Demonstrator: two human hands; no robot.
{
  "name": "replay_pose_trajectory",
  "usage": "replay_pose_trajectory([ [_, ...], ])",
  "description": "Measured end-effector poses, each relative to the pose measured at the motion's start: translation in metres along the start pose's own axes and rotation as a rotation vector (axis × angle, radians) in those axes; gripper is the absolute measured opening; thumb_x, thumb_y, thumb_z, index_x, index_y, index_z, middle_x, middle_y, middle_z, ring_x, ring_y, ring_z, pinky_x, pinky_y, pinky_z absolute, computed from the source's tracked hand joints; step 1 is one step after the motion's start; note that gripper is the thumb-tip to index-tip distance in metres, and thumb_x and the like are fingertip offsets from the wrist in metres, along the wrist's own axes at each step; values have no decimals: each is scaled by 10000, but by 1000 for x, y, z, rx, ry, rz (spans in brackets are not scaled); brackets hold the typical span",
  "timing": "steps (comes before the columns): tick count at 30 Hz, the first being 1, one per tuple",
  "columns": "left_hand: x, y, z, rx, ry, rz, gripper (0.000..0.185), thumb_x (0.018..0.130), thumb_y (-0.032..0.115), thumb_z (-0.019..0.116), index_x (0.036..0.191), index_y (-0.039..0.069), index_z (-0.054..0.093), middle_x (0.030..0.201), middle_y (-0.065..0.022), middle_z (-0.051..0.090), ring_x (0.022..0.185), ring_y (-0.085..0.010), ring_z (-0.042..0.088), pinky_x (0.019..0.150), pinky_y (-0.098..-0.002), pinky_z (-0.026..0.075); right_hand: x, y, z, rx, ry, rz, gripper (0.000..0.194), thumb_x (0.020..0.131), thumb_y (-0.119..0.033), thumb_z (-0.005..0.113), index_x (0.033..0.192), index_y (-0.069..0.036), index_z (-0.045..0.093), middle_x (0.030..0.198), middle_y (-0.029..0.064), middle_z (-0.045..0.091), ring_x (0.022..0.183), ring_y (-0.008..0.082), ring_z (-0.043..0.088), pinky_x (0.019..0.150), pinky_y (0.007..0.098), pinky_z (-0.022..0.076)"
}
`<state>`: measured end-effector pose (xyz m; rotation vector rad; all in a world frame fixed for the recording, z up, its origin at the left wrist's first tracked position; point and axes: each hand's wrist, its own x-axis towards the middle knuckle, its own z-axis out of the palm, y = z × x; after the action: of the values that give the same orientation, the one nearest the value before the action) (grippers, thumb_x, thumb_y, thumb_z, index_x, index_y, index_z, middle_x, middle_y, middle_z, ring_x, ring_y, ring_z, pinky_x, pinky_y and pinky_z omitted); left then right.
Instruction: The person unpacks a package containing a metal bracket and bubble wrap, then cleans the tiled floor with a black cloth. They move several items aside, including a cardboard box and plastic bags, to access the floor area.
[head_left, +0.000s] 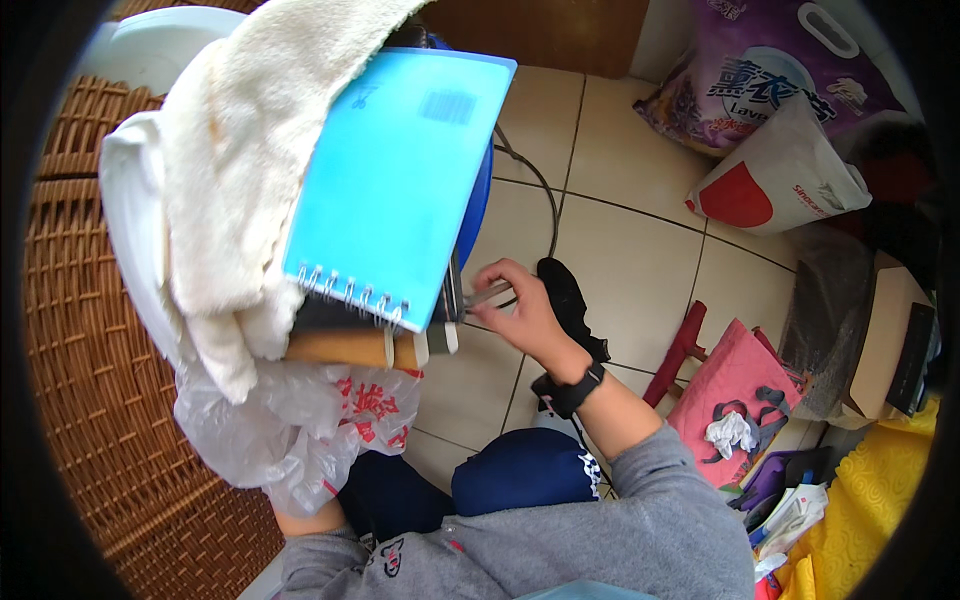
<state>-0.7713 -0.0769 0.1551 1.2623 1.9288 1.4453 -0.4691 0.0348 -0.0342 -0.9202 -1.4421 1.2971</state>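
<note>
My right hand pinches a thin grey strip between thumb and fingers; its far end meets the edge of a dark item under a blue spiral notebook. What the strip belongs to cannot be told. The notebook lies on a stack of books, over something round and blue. Cream fleece cloth covers the notebook's left edge. My left hand is out of view, hidden below the stack, where a translucent plastic bag with red print hangs over the forearm.
Brown wicker furniture stands at the left. On the tiled floor are a black cable and a black sock-like item. To the right are a purple detergent bag, a white bag, a pink cloth and an opened cardboard box.
</note>
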Motion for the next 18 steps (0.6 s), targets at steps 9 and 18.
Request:
replay_pose_trajectory([
  [9,63,8,72,-88,-205,55,338,1025,229,596,1256,-11,652,1197,-121,715,1013,-213,695,852,-346,558,63,14,-34,5,470,16,376,911,-107,753,657,14,503,607,64,321,613,100,326,529,300,339],
  [18,145,-1,178,-204,-338,-21,337,1026,224,596,1259,-13,650,1201,-116,714,1012,-200,694,847,-338,560,74,40,-146,-125,715,25,311,922,-189,742,1112,32,634,957,134,618,905,214,563,815,346,441],
])
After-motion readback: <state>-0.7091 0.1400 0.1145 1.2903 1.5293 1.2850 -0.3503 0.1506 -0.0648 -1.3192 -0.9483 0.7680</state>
